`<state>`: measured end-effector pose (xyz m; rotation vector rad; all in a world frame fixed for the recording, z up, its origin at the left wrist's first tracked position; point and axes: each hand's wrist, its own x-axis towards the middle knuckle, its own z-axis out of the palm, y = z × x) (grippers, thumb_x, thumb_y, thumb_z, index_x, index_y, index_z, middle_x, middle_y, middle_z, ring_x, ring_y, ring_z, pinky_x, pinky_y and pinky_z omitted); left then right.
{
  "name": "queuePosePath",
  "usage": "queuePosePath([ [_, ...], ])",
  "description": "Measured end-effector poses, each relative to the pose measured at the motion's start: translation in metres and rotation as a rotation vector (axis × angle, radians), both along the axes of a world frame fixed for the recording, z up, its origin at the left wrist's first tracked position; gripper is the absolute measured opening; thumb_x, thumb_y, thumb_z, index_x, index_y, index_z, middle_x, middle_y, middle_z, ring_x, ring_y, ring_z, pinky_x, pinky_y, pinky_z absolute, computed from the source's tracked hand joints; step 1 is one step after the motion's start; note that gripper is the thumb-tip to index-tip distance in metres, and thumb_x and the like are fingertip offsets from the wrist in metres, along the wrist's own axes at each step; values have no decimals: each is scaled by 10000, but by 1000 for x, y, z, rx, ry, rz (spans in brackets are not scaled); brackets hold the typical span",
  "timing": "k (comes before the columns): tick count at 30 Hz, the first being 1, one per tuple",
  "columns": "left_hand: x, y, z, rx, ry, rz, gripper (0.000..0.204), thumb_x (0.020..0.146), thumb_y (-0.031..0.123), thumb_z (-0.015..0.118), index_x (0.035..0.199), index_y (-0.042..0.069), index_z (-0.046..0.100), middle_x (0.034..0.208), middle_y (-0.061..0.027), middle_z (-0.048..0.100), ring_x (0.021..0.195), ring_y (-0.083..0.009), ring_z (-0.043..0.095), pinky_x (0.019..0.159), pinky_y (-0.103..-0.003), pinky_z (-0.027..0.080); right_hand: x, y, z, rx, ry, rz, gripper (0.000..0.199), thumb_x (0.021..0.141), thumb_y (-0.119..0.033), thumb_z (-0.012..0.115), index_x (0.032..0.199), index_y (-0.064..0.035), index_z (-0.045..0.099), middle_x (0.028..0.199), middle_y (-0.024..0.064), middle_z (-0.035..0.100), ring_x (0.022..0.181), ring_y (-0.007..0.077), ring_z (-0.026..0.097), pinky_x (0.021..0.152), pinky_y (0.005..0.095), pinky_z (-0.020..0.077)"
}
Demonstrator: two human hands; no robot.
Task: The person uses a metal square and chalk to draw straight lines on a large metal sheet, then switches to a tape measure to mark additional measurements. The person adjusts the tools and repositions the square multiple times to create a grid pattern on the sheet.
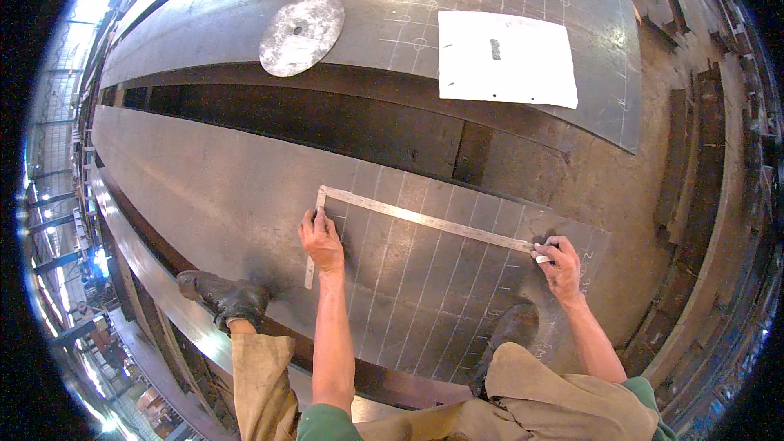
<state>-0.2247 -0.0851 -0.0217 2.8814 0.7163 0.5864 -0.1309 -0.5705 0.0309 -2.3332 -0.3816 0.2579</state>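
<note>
A flat metal carpenter's square point(425, 218) lies on the chalk-marked steel plate point(208, 180) in front of me. Its long blade runs right and slightly toward me; the short leg points toward me. My left hand point(322, 243) is closed on the short leg, near the corner. At the far end of the long blade, my right hand point(561, 271) pinches a short white marking stick point(542, 259), probably chalk, with fingertips close to the blade's end. Several parallel white lines cross the plate beneath the square, with short tick marks near its right end.
Beyond a dark gap, a second marked steel plate point(367, 24) carries a round metal disc point(301, 36) and a white paper sheet point(506, 59). My boots point(233, 294) rest at the near plate's edge. Long steel pieces point(690, 155) lie on the brown floor at right.
</note>
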Motion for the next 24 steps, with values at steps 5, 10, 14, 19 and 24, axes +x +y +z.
queuePosePath([
  [5, 2, 1, -3, -12, 68, 39, 254, 891, 72, 624, 1129, 8, 686, 1136, -205, 625, 985, -397, 594, 849, -478, 502, -3, -7, -7, -30, 73, -14, 240, 788, -119, 754, 1023, -72, 747, 1003, 124, 630, 970, 329, 626, 834, 394, 506],
  [10, -2, 4, -3, -95, 137, 97, 278, 896, 70, 614, 1157, -4, 676, 1143, -192, 615, 1017, -381, 586, 869, -470, 494, -3, -9, -7, -52, 77, 42, 265, 803, -143, 730, 1061, -80, 736, 1056, 140, 625, 1013, 347, 618, 859, 411, 503],
  [14, 7, -7, 5, -112, 127, 92, 268, 902, 64, 614, 1148, -22, 673, 1144, -188, 607, 1048, -372, 579, 877, -455, 493, -2, -14, -7, -27, 89, 58, 269, 813, -182, 728, 1061, -80, 735, 1077, 143, 625, 1036, 357, 612, 873, 429, 503],
  [19, 7, -5, 7, -43, 125, 79, 244, 907, 69, 627, 1127, -21, 682, 1124, -183, 627, 1022, -368, 598, 857, -452, 503, 0, -11, -3, -44, 123, 39, 272, 807, -186, 736, 1055, -73, 732, 1078, 142, 626, 1039, 351, 612, 874, 430, 503],
  [24, 9, -7, 7, -2, 116, 79, 218, 901, 69, 635, 1092, -18, 692, 1114, -174, 641, 1004, -365, 611, 857, -451, 507, 4, -13, -4, -46, 120, 75, 287, 789, -171, 752, 1058, -73, 730, 1070, 140, 621, 1027, 345, 612, 867, 428, 503],
])
